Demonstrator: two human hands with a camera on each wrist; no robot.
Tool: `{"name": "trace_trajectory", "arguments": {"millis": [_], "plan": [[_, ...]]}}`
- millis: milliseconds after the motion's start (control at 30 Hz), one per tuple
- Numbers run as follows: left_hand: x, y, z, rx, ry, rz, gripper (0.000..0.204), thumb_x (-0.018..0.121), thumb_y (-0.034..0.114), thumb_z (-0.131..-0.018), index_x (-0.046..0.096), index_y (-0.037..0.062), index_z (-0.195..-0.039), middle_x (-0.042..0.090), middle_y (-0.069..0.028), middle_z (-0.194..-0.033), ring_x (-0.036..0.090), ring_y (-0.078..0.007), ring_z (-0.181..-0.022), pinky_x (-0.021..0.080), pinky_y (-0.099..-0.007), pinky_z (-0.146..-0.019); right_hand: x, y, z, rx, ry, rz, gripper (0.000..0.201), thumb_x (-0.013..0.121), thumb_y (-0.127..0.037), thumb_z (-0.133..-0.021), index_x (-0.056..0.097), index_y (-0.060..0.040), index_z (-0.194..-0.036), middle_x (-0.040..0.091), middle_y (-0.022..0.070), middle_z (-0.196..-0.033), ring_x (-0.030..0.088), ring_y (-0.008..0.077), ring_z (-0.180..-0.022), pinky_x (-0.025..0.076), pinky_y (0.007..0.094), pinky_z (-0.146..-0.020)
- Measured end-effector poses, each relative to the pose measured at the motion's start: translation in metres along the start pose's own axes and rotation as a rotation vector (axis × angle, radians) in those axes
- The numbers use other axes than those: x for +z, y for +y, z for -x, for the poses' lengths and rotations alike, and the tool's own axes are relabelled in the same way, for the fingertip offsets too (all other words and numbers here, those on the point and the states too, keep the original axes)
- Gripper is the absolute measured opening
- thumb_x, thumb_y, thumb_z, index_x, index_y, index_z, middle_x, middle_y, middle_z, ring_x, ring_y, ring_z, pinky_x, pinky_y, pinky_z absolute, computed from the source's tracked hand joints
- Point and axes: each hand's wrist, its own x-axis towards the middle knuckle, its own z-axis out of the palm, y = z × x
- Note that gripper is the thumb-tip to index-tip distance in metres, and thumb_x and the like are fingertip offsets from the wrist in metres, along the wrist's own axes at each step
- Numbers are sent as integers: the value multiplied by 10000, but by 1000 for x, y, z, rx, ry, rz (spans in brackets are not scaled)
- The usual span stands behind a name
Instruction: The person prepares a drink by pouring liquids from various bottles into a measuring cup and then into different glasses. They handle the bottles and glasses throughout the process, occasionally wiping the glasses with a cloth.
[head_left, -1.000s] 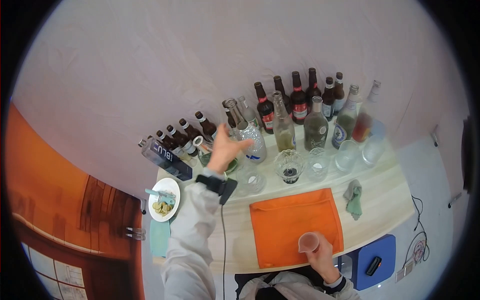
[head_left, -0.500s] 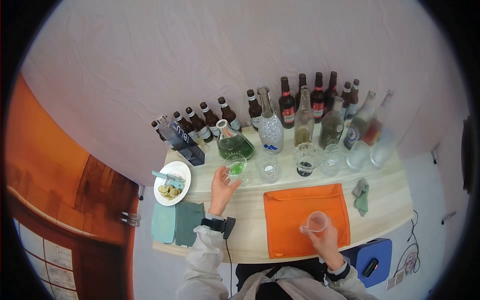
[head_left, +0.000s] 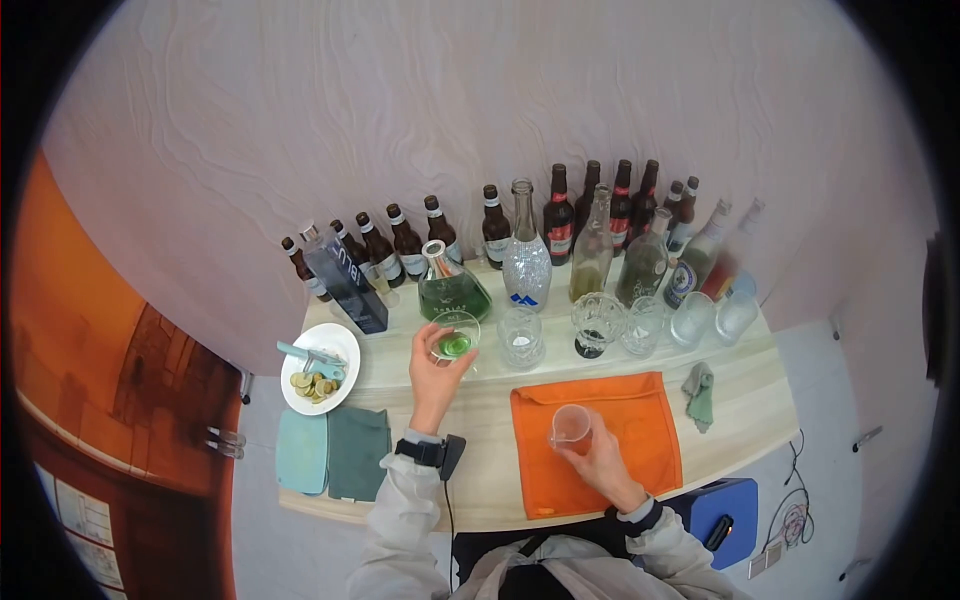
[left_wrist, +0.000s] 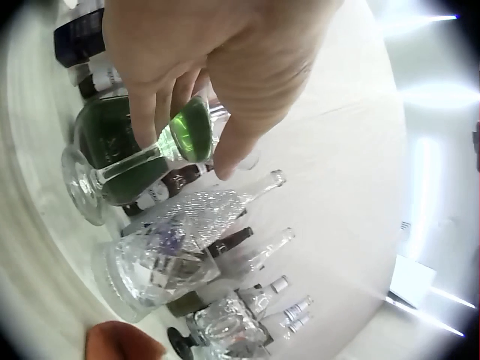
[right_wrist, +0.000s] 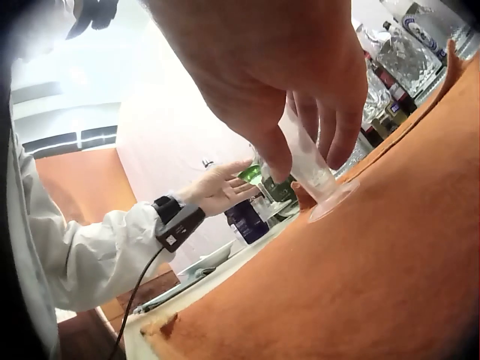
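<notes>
My left hand (head_left: pixel 435 380) is at a stemmed glass (head_left: pixel 457 345) with a little green liquid in its bowl. Thumb and fingers go round the bowl in the left wrist view, where the stem and foot stand on the table. Just behind it is a conical flask (head_left: pixel 455 298) of dark green liquid. My right hand (head_left: pixel 603 465) grips a clear measuring cup (head_left: pixel 571 424) with a pouring lip. In the right wrist view the cup's flared base (right_wrist: pixel 335 202) shows close over the orange cloth (head_left: pixel 640 480).
Clear tumblers (head_left: pixel 521 340) and a dark-footed goblet (head_left: pixel 598 318) line up to the right. Several bottles (head_left: pixel 526 265) stand behind, near the wall. At left are a white plate (head_left: pixel 345 343) with lime slices and folded green cloths (head_left: pixel 358 455). A grey-green rag (head_left: pixel 699 395) lies at right.
My left hand has come down from in front of the bottles to the stemmed glass, and its fingers now go round the bowl. My right hand keeps the measuring cup over the orange cloth.
</notes>
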Motion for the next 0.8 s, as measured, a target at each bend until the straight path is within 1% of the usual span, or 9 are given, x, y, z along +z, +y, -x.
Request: {"name": "trace_trajectory", "arguments": {"millis": [67, 133, 267, 333, 500, 600, 667, 733, 800], "plan": [[0, 16, 7, 20, -12, -12, 786, 867, -30, -790, 400, -15, -1423, 586, -186, -1375, 652, -232, -1169, 605, -325, -924, -18, -5, 5, -70, -7, 24, 687, 860, -97, -819, 514, 11, -1403, 628, 259, -1321, 625, 421, -1241, 537, 446, -988], [3, 31, 16, 26, -45, 85, 799, 867, -48, -782, 393, -13, -1424, 591, -175, -1356, 634, -240, -1209, 596, -342, -971, -42, -5, 13, -126, 60, 176, 766, 883, -106, -795, 489, 36, -1437, 576, 261, -1389, 586, 409, -1288, 510, 441, -1040], [23, 84, 30, 42, -136, 119, 800, 859, -77, -776, 391, -10, -1422, 587, -175, -1349, 615, -246, -1245, 586, -362, -1012, -78, -43, 0, -167, 93, 152, 730, 875, -86, -807, 511, 17, -1431, 597, 229, -1370, 618, 368, -1221, 535, 407, -1005], [38, 98, 35, 128, -228, 224, 792, 837, -137, -763, 401, -1, -1410, 566, -173, -1368, 580, -255, -1297, 568, -383, -1056, -81, -58, -15, -219, 97, 119, 709, 871, -80, -811, 525, 11, -1423, 602, 222, -1368, 628, 359, -1207, 544, 398, -987], [81, 119, 49, 93, -320, 309, 800, 837, -134, -764, 398, 4, -1418, 570, -181, -1372, 561, -254, -1316, 558, -389, -1074, -69, -86, -50, -367, 90, 73, 675, 868, -67, -813, 548, 8, -1403, 625, 208, -1343, 667, 327, -1148, 565, 373, -936], [103, 123, 60, 53, -451, 412, 824, 838, -107, -788, 354, -9, -1448, 557, -210, -1385, 560, -262, -1316, 549, -390, -1083, -68, -88, -58, -368, 111, 13, 650, 848, -33, -815, 556, 5, -1395, 679, 195, -1255, 713, 300, -1066, 583, 359, -884], [113, 122, 67, 56, -474, 417, 829, 841, -92, -795, 346, -12, -1455, 549, -213, -1400, 560, -260, -1318, 545, -384, -1081, -72, -85, -58, -341, 179, -4, 602, 817, 11, -811, 580, -3, -1365, 727, 174, -1129, 749, 278, -952, 595, 344, -827], [120, 121, 73, 53, -499, 428, 835, 844, -76, -802, 337, -15, -1463, 540, -216, -1415, 560, -257, -1320, 542, -379, -1078, -79, -83, -53, -280, 197, -8, 579, 806, 26, -807, 595, -9, -1345, 738, 162, -1084, 757, 275, -926, 596, 338, -812], [123, 122, 80, -75, -538, 444, 833, 848, -48, -816, 331, -20, -1469, 541, -211, -1422, 558, -271, -1332, 532, -373, -1074, -83, -78, -48, -219, 212, -12, 556, 794, 40, -804, 609, -14, -1325, 750, 150, -1039, 766, 272, -900, 598, 332, -797]]}}
